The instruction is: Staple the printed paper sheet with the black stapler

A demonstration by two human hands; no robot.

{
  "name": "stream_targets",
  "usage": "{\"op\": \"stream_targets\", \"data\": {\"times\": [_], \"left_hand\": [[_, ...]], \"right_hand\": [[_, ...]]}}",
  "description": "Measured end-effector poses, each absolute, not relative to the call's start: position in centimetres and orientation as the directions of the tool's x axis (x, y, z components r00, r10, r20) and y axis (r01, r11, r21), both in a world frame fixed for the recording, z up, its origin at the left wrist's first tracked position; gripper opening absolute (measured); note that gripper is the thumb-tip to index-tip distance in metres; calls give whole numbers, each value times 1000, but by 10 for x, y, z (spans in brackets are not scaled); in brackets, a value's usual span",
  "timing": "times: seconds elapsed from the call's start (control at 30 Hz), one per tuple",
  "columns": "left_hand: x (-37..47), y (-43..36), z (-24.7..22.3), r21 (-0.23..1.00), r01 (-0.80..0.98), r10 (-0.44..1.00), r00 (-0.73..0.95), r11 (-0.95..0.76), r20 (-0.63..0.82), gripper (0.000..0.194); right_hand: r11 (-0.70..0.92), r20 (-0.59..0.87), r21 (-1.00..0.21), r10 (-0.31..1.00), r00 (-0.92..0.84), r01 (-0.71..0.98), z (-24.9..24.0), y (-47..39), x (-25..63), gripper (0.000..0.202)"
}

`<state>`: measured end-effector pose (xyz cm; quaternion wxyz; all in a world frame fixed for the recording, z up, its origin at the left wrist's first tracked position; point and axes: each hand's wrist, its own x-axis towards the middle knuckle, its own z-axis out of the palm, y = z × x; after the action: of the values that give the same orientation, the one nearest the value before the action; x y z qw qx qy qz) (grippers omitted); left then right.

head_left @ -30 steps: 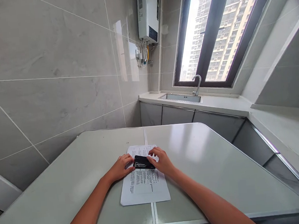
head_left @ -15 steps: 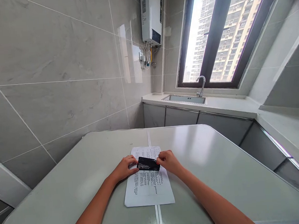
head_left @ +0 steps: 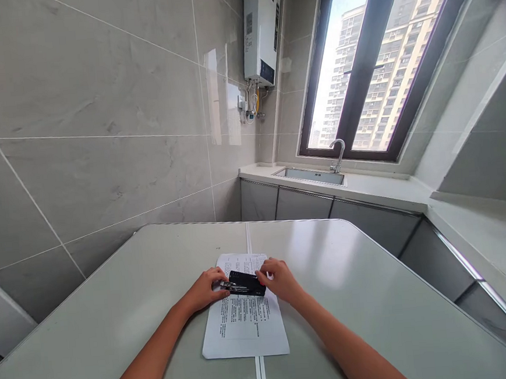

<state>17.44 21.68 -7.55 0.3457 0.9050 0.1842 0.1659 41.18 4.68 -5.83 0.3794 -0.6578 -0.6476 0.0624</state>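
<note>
A black stapler (head_left: 248,284) lies over the printed sheets of paper (head_left: 242,336), its metal parts showing along the left and near side. My left hand (head_left: 210,286) has its thumb and fingers closed around the silver metal part at the stapler's left end. With curled fingers, my right hand (head_left: 280,278) pinches the right end of the stapler. Part of each end is hidden behind the fingers. Printed lines on the paper show above and below the stapler.
The paper lies across the seam of a pale table (head_left: 332,306). Beyond the table are a counter with a sink (head_left: 313,176) and a faucet (head_left: 338,153), a window, and a wall-mounted water heater (head_left: 260,34). A tiled wall runs along the left.
More silver metal now shows between my left fingers and the stapler's black body, and that hand sits slightly farther from it. The whole view has shifted a little.
</note>
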Motion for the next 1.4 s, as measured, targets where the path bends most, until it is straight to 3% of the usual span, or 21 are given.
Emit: {"op": "stream_targets", "data": {"times": [0.03, 0.07, 0.13, 0.17, 0.3, 0.4, 0.47, 0.53, 0.6, 0.73, 0.87, 1.0, 1.13, 1.2, 1.3, 1.4], "left_hand": [[174, 217, -75, 688, 216, 447, 877, -693, 175, 23], [174, 217, -75, 690, 212, 445, 878, -693, 178, 23], [174, 217, -75, 692, 202, 439, 880, -693, 182, 24], [174, 218, -76, 692, 201, 437, 881, -694, 182, 23], [172, 222, -79, 702, 201, 444, 878, -683, 180, 30], [173, 223, -79, 768, 151, 496, 835, -623, 238, 54], [176, 222, -76, 834, 73, 558, 774, -547, 298, 58], [180, 217, -74, 914, -14, 640, 710, -405, 294, 60], [184, 212, -73, 976, -86, 687, 697, -201, 203, 69], [186, 203, -73, 981, -137, 546, 837, 139, 40, 67], [185, 202, -71, 957, -149, 454, 891, 248, 21, 49], [185, 201, -69, 941, -172, 407, 912, 293, 40, 40], [186, 203, -72, 915, -169, 411, 912, 366, 4, 32], [187, 208, -76, 898, -173, 472, 881, 404, -42, 27], [189, 217, -82, 894, -197, 619, 778, 402, -107, 20], [189, 224, -87, 935, -204, 760, 643, 289, -95, 22]], "right_hand": [[141, 427, -599, 889, 165, 788, -62, 49, 405, 12], [153, 431, -611, 887, 164, 777, -66, 51, 398, 12], [164, 409, -609, 903, 130, 776, -74, 55, 387, 37], [155, 387, -604, 914, 118, 782, -77, 57, 383, 38], [80, 303, -626, 942, 147, 776, -84, 61, 379, 21], [84, 371, -624, 907, 200, 777, -84, 62, 382, 22], [139, 476, -582, 857, 197, 801, -83, 61, 385, 27], [230, 593, -471, 797, 113, 851, -81, 60, 386, 35], [307, 683, -297, 730, -24, 904, -79, 59, 385, 44], [340, 727, 25, 639, -250, 940, -74, 57, 378, 43], [335, 662, 237, 632, -404, 912, -70, 50, 370, 34], [356, 639, 296, 615, -461, 886, -69, 46, 365, 33], [353, 664, 255, 612, -429, 900, -73, 49, 365, 37], [348, 699, 163, 620, -357, 923, -75, 52, 368, 42], [306, 744, -153, 661, -94, 940, -75, 57, 375, 47], [214, 588, -566, 782, 207, 796, -75, 58, 379, 37]]}}
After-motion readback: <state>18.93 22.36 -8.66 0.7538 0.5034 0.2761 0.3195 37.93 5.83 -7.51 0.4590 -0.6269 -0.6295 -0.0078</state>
